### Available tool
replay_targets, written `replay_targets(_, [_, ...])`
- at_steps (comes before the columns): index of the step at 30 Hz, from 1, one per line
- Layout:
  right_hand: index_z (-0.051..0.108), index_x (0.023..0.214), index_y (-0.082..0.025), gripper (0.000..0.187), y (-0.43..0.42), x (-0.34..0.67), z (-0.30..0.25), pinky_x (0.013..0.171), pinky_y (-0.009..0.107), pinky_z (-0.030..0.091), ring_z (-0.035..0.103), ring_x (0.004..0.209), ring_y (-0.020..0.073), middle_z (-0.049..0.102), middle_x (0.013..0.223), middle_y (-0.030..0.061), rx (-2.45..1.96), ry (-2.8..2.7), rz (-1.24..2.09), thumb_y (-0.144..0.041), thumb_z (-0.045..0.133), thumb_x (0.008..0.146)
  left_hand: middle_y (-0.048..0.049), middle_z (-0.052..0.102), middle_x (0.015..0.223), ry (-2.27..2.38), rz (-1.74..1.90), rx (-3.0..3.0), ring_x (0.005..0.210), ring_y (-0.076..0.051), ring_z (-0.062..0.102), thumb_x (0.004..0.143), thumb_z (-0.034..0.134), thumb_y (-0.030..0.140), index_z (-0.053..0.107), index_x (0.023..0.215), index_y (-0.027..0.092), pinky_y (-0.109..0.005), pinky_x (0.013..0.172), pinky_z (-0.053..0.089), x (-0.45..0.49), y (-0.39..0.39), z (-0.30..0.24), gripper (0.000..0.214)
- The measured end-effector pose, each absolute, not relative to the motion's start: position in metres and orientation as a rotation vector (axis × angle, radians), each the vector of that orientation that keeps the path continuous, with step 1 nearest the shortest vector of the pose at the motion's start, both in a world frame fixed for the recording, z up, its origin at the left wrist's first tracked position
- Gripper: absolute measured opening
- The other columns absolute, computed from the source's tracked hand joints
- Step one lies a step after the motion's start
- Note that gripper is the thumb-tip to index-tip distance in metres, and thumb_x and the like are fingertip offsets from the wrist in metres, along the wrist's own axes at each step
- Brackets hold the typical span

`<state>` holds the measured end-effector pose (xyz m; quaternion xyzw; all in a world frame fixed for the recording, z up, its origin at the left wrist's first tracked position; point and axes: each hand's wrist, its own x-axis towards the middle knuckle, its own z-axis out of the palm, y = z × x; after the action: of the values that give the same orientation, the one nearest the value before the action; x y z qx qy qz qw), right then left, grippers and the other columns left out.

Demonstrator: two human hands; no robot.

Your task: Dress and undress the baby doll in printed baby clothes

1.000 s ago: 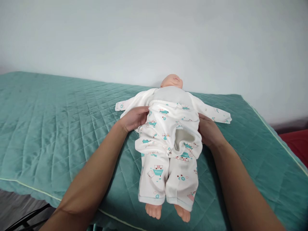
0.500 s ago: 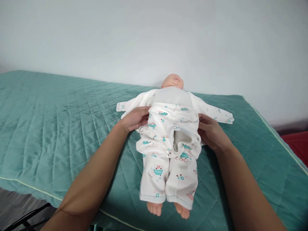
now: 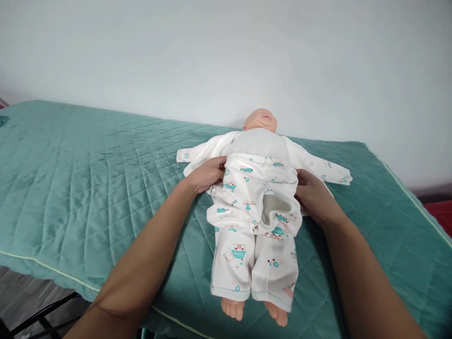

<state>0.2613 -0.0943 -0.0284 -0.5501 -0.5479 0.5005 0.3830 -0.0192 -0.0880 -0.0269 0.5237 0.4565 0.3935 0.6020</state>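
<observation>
A baby doll (image 3: 260, 119) lies on its back on a teal quilted bed (image 3: 88, 165), head toward the wall, bare feet (image 3: 254, 310) toward me. It wears a white long-sleeved top (image 3: 319, 165) and white patterned trousers (image 3: 257, 226) with teal prints. My left hand (image 3: 206, 175) grips the trousers' waist at the doll's right hip. My right hand (image 3: 312, 195) grips the fabric at the other hip. Both hands have their fingers curled on the cloth. The waistband sits high on the doll's belly.
A plain pale wall rises behind the bed. The bed's near edge with light piping (image 3: 45, 268) runs across the lower left, with dark frame bars (image 3: 45, 315) and floor below. Something red (image 3: 439, 212) lies beyond the bed's right edge.
The view has shifted, so the doll sits a little further right and lower. My hands stay at the doll's hips on the trousers, the right one closed tighter against the fabric.
</observation>
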Motion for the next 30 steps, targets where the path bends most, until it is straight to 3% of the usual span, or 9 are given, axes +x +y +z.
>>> replay_targets(6, [0.062,0.093,-0.026,0.035,-0.095,0.258,-0.031,0.059,0.032,0.053,0.068,0.079,0.0243,0.074,0.085,0.0025,-1.428,-1.447,1.102,-0.031,0.081,0.064,-0.0083,0.077,0.1,1.214,0.894,1.446,0.103,-0.026,0.067,0.074,0.063,0.015,0.072,0.091,0.016,-0.037,0.092,0.053,-0.013,-0.095,-0.012,0.019])
replay_targets(10, [0.062,0.092,-0.026,0.034,-0.095,0.258,-0.032,0.059,0.029,0.051,0.069,0.09,0.0258,0.075,0.09,0.0022,-1.363,-1.442,1.106,-0.032,0.081,0.064,-0.0095,0.077,0.109,1.201,0.855,1.453,0.107,-0.027,0.067,0.076,0.067,0.022,0.073,0.098,0.016,-0.038,0.094,0.053,-0.013,-0.097,-0.008,0.024])
replay_targets(15, [0.067,0.09,-0.025,0.028,-0.096,0.255,-0.029,0.063,0.029,0.051,0.069,0.088,0.024,0.076,0.093,0.0008,-1.315,-1.456,1.082,-0.03,0.079,0.065,-0.0122,0.077,0.11,1.047,0.889,1.229,0.109,-0.03,0.069,0.072,0.075,0.023,0.071,0.108,0.017,-0.044,0.095,0.055,-0.008,-0.096,-0.018,0.038])
replay_targets(25, [0.073,0.088,-0.02,0.02,-0.098,0.25,-0.024,0.07,0.03,0.047,0.064,0.082,0.0199,0.075,0.088,0.0006,-1.368,-1.494,0.898,-0.027,0.063,0.073,-0.0103,0.078,0.1,1.04,1.127,1.016,0.103,-0.031,0.072,0.068,0.079,0.027,0.071,0.105,0.017,-0.043,0.089,0.058,0.013,-0.103,-0.022,0.039])
replay_targets(30, [0.07,0.088,-0.022,0.019,-0.099,0.246,-0.022,0.071,0.031,0.047,0.064,0.084,0.0219,0.074,0.086,0.0012,-1.42,-1.501,0.856,-0.028,0.065,0.071,-0.0099,0.078,0.093,1.17,1.185,1.08,0.101,-0.031,0.072,0.071,0.075,0.026,0.073,0.095,0.015,-0.044,0.09,0.058,0.016,-0.104,-0.018,0.027])
